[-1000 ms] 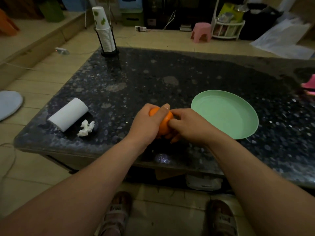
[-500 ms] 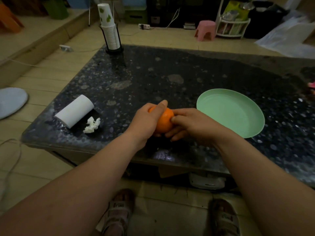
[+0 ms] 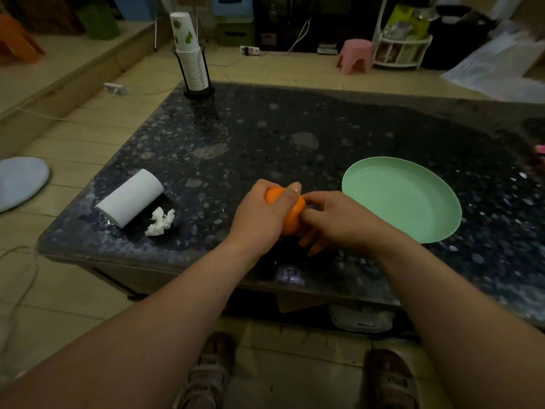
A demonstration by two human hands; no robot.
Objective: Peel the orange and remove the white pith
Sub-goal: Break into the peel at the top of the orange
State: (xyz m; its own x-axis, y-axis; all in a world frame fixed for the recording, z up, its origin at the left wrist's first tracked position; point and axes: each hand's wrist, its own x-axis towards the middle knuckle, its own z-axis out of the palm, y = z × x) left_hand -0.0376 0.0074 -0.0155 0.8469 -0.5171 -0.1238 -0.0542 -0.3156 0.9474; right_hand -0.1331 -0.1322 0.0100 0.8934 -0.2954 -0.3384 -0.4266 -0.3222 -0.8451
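Orange fruit [image 3: 295,215] wrapped by the left hand [image 3: 261,216]; right hand [image 3: 339,222] seemingly pinches its side.

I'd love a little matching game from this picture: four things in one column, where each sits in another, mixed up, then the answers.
Things:
1. orange
2. plate
3. paper roll
4. stack of paper cups

Places:
A. lying on its side near the table's left edge
B. upright in a black holder at the far left corner
C. held between the left hand and right hand
D. flat on the table, right of the hands

Pairs: 1-C, 2-D, 3-A, 4-B
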